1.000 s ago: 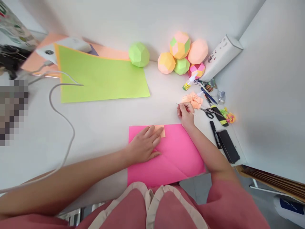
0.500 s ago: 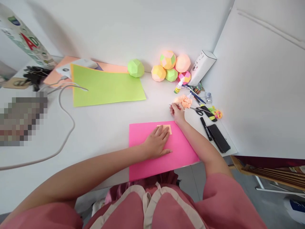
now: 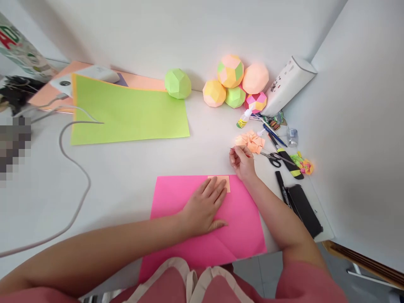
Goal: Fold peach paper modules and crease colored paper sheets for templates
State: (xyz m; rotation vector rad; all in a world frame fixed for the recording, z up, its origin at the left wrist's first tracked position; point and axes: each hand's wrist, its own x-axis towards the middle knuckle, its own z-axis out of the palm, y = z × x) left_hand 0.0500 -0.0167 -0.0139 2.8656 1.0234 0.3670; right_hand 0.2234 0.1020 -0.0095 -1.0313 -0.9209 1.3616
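Note:
My left hand (image 3: pixel 203 206) lies flat with its fingers stretched out, pressing a small peach paper piece (image 3: pixel 227 186) onto a large pink sheet (image 3: pixel 176 189). The fingers cover much of the peach piece, which sits at the sheet's far edge. Just beyond that edge, my right hand (image 3: pixel 243 163) is closed in a pinch around a thin pointed tool (image 3: pixel 231 148). Its tip points left and most of it is hidden, so I cannot tell its exact kind. Crumpled peach paper pieces (image 3: pixel 251 141) lie right behind the right hand.
Scissors (image 3: pixel 274 159), a black-and-yellow cutter (image 3: pixel 292 166), a marker (image 3: pixel 282 185) and a phone (image 3: pixel 305 209) lie to the right. A glue bottle (image 3: pixel 244 118) stands before several paper balls (image 3: pixel 231 70). A green sheet (image 3: pixel 132 113) and a cable (image 3: pixel 85 168) are on the left.
The camera view has shifted and come closer to the table. My left hand stays flat on the peach paper, and my right hand keeps its pinch near the sheet's far edge.

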